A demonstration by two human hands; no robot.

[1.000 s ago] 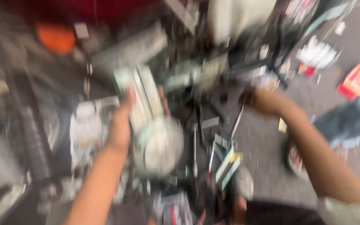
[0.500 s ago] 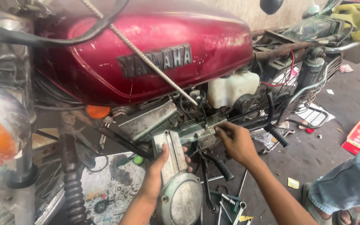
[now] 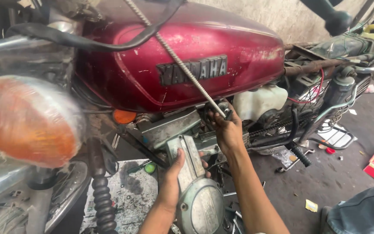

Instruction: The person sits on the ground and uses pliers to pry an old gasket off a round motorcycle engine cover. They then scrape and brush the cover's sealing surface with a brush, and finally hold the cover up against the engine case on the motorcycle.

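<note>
Engine cover (image 3: 198, 193), grey cast metal, sits low beside the engine under the red fuel tank (image 3: 174, 65); it looks rigid and fairly heavy, likely greasy, best gripped along its long upper edge, where the left hand (image 3: 174, 182) clasps it. Higher, just below the tank, the right hand (image 3: 227, 128) closes on a cable end (image 3: 227, 113). Behind, a white reservoir (image 3: 259, 102) hides its contents

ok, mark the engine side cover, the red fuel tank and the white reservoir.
engine side cover (image 3: 198, 203): head view, on its round lower face.
red fuel tank (image 3: 152, 52): head view, on its upper side panel.
white reservoir (image 3: 258, 102): head view, on its front wall.
</note>
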